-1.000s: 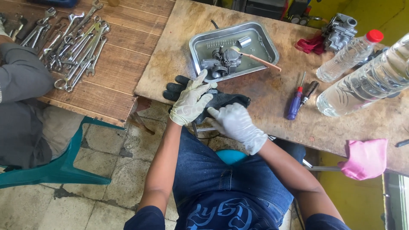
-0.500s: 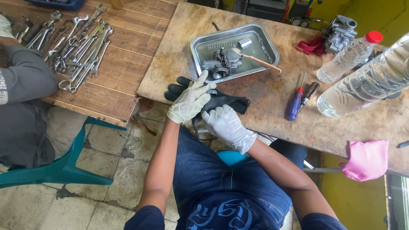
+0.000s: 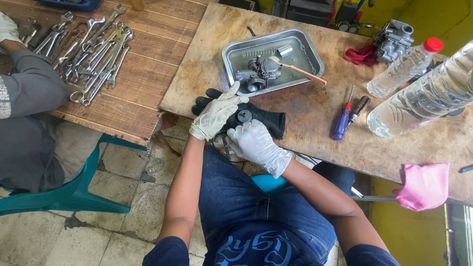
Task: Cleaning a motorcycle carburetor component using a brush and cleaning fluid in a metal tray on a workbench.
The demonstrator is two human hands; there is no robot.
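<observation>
Closest to me, at the near edge of the table (image 3: 315, 133), both my gloved hands meet over one small job. My right hand (image 3: 257, 144) is curled, fingers folded in around a small dark round part (image 3: 244, 116) whose top peeks out just above my knuckles; something thin and metallic hangs down below that fist, too hidden to name. My left hand (image 3: 216, 114) lies flatter, fingers stretched over the black glove (image 3: 268, 120) spread on the table edge, thumb side touching the same round part. So the part sits between the two hands, just ahead of my right knuckles and against the inner side of my left; the right hand has the firmer hold, the left only steadies. I cannot tell its long axis: only a circular face looks up at me.

Straight beyond the hands lies the metal tray (image 3: 236, 54), with a carburettor body (image 3: 256, 76) in it and a thin brush (image 3: 300, 71) resting across its right rim, handle pointing right. My left hand is the nearer one to the tray. To the right of the black glove lie two screwdrivers (image 3: 345, 118), then two clear plastic bottles (image 3: 423, 93) on their sides, and a pink cloth (image 3: 423, 187) at the near right edge. Farther back sit a red rag (image 3: 362, 53) and a second carburettor (image 3: 391, 42). Off to the left, on another wooden table, lies a spread of spanners (image 3: 93, 54), beside a seated person's grey sleeve (image 3: 29, 91)
</observation>
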